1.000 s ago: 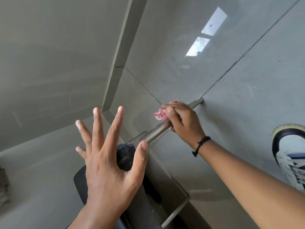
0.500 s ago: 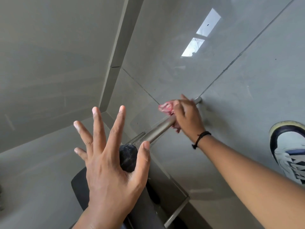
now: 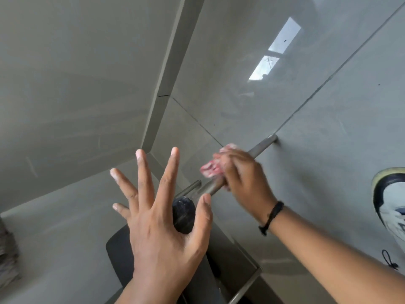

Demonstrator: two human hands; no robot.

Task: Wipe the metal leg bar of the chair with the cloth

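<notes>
Bar [image 3: 262, 146]: bare metal runs from its end against the floor at centre right down-left to the right hand; a short stretch shows again below the hand, toward the black cap [image 3: 183, 215]. Open floor lies on both sides of the bar. Floor [image 3: 328, 128]: glossy grey tiles with dark grout lines, a bright window reflection at upper right; grey wall and skirting at upper left. Shoe [image 3: 392, 205]: white and dark, at the right edge, well apart from the bar. Cloth [image 3: 210, 168]: pink-and-white, bunched, on the bar at frame centre. Right hand [image 3: 245, 174]: closed around cloth and bar, blurred. Left hand [image 3: 162, 207]: fingers spread wide, gripping nothing, in front of the black chair [image 3: 118, 251] at lower centre.
</notes>
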